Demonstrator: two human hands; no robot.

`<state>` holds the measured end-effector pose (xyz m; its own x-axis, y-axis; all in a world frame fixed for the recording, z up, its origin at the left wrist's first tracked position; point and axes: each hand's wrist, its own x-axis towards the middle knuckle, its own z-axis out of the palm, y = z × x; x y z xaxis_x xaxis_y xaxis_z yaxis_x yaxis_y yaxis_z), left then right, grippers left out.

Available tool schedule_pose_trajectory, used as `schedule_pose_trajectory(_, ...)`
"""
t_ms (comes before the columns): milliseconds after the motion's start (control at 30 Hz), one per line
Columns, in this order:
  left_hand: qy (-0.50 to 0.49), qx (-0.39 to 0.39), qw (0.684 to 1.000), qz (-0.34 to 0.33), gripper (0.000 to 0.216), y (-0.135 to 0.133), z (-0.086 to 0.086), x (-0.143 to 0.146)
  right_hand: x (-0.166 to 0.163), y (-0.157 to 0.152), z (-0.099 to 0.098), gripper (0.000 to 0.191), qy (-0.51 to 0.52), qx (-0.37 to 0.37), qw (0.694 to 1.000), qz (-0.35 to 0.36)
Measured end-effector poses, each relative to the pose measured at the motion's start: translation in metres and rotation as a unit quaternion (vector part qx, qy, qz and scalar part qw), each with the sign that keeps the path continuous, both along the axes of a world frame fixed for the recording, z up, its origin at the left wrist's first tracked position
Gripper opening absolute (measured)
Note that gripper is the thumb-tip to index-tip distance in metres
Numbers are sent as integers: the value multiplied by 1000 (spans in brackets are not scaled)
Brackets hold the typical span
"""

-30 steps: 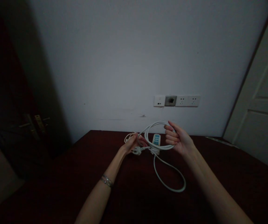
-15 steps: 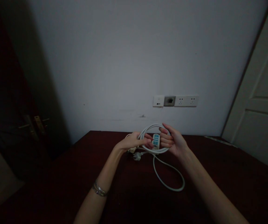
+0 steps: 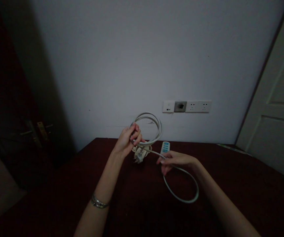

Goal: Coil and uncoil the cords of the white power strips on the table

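Note:
My left hand (image 3: 129,138) is closed around the left side of a coiled white power cord (image 3: 159,128), which is raised off the table in several loops. A white plug (image 3: 139,156) with prongs hangs or lies just below the coil; I cannot tell which. From the coil a single length of cord runs to my right hand (image 3: 168,161), whose fingers are closed on it. Past that hand the cord makes one wide loop on the table. Directly behind my right hand lies a white power strip (image 3: 166,145) with blue socket faces, its near end hidden.
The dark red table (image 3: 82,184) reaches back to a pale wall (image 3: 122,65). Wall sockets and a switch (image 3: 180,106) sit above its back edge. A dark door with handles (image 3: 41,130) stands left, a pale panelled door (image 3: 280,108) right.
My left hand has lifted the coil up and to the left. My right hand has let go of the coil's right side and moved down to the single cord length near the power strip.

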<state>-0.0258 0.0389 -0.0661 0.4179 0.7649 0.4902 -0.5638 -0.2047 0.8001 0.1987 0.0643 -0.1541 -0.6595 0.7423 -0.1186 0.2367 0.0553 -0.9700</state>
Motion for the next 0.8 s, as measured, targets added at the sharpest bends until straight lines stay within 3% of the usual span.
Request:
schedule_pose_trajectory(67, -11, -3, 1000, 20, 22, 0, 5, -12, 10, 0, -3, 39, -32, -30, 998, 47)
schedule_pose_trajectory(133, 8, -18, 999, 32, 19, 2, 7, -26, 23, 0, -1, 31, -69, -14, 996, 49)
schedule_pose_trajectory(267, 172, -25, 984, 34, 22, 7, 3, -46, 44, -4, 14, 28, -99, 29, 995, 12)
schedule_pose_trajectory(400, 315, -2, 949, 29, 21, 12, -4, -44, 50, -13, 31, 30, -90, 75, 990, -72)
schedule_pose_trajectory(500, 298, -17, 954, 32, 21, 14, -6, -35, 50, -17, 36, 33, -129, 95, 981, -110)
schedule_pose_trajectory(633, 239, -38, 970, 18, 22, 13, -7, -24, 47, -18, 37, 35, -184, 129, 971, -83)
schedule_pose_trajectory(733, 233, -45, 971, -6, 22, 6, -5, -16, 32, -23, 43, 49, -76, 206, 965, -146)
schedule_pose_trajectory(800, 240, -47, 969, -18, 23, -1, -3, -11, 18, -32, 51, 65, 40, 206, 965, -160)
